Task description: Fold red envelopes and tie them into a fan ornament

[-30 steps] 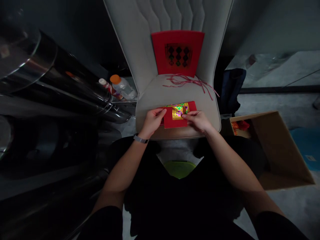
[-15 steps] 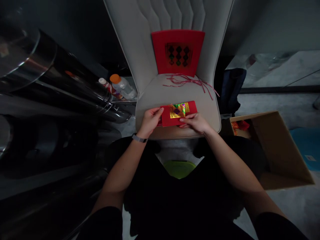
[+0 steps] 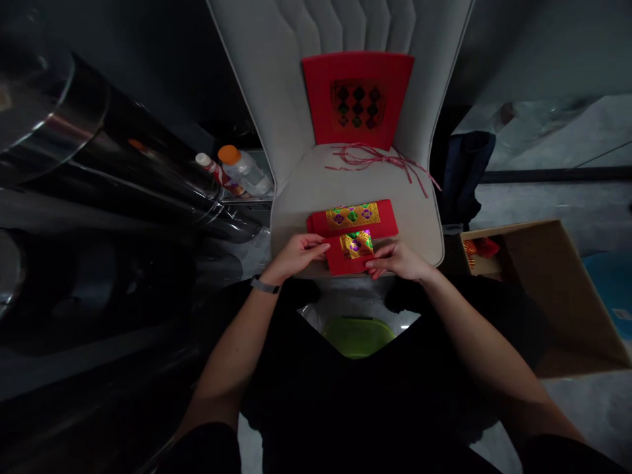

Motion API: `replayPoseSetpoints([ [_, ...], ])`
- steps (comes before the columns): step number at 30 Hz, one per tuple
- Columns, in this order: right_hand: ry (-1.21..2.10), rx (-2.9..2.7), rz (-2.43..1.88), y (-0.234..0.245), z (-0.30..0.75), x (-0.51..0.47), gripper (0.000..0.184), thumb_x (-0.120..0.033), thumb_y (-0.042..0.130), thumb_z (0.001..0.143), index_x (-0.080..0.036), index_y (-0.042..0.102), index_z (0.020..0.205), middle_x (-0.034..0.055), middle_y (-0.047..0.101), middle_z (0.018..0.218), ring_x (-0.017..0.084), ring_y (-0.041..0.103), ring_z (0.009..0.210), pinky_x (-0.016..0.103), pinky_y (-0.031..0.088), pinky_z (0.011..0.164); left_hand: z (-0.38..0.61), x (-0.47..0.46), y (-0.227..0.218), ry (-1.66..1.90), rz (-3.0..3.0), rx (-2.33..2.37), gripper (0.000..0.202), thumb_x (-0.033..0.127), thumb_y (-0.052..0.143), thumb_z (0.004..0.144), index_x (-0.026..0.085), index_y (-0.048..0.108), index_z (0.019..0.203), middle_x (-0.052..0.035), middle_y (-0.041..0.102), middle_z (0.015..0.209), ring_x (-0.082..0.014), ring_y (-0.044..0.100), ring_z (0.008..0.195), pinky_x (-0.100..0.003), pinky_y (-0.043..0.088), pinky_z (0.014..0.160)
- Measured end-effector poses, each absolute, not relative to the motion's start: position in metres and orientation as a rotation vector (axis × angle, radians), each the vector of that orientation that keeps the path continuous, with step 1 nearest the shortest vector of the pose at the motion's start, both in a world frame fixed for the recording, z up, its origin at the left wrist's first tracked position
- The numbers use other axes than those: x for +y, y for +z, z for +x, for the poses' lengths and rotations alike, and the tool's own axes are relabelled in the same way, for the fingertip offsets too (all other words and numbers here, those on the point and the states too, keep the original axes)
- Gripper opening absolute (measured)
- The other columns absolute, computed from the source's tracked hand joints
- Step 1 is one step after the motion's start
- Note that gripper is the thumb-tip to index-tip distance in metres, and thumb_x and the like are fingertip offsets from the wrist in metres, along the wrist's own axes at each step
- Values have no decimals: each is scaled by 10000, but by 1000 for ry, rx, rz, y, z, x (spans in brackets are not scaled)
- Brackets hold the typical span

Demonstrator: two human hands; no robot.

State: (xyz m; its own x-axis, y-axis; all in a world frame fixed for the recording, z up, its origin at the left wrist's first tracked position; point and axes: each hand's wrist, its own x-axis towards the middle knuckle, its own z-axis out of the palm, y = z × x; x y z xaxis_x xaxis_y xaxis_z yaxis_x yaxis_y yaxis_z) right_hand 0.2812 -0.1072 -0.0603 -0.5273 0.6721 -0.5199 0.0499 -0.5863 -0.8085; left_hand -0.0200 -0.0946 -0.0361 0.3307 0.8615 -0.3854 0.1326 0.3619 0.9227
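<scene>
My left hand (image 3: pixel 296 257) and right hand (image 3: pixel 397 260) pinch the sides of a small red packet with a gold foil panel (image 3: pixel 355 245) at the front of a beige chair seat (image 3: pixel 301 197). Just above lies a longer foil-panelled red envelope (image 3: pixel 351 216), now apart from the packet. Beyond, pink string (image 3: pixel 370 157) trails below a red card (image 3: pixel 358 79).

Envelopes (image 3: pixel 352 227) on chair seat (image 3: pixel 316 204), cardboard box (image 3: pixel 553 296) right

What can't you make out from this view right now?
Head view:
Lower red packet: its ends are covered by the left hand and right hand.
Cardboard box: its wall hides most contents; only red-gold pieces show.
Small bottle: label too small to read.
</scene>
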Motion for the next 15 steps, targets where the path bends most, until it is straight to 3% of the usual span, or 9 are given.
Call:
replayPoseSetpoints([
  [8, 1921, -1070, -1238, -50, 267, -84, 438, -528, 944, 661, -160, 763, 814, 46, 766, 679, 134, 687, 553, 278, 614, 578, -10, -67, -42, 907, 1244, 1331, 287, 344, 758, 850, 162, 746, 1071, -82, 789, 1051, -194, 735, 918, -334, 602, 847],
  [15, 1840, -1079, -1298, -46, 250, -59, 461, -536, 929, 692, -192, 687, 879, 8, 713, 610, 127, 622, 493, 266, 553, 500, 3, -44, -40, 942, 1282, 1384, 335, 241, 656, 903, 203, 689, 1234, -46, 756, 969, -180, 714, 840, -298, 565, 760],
])
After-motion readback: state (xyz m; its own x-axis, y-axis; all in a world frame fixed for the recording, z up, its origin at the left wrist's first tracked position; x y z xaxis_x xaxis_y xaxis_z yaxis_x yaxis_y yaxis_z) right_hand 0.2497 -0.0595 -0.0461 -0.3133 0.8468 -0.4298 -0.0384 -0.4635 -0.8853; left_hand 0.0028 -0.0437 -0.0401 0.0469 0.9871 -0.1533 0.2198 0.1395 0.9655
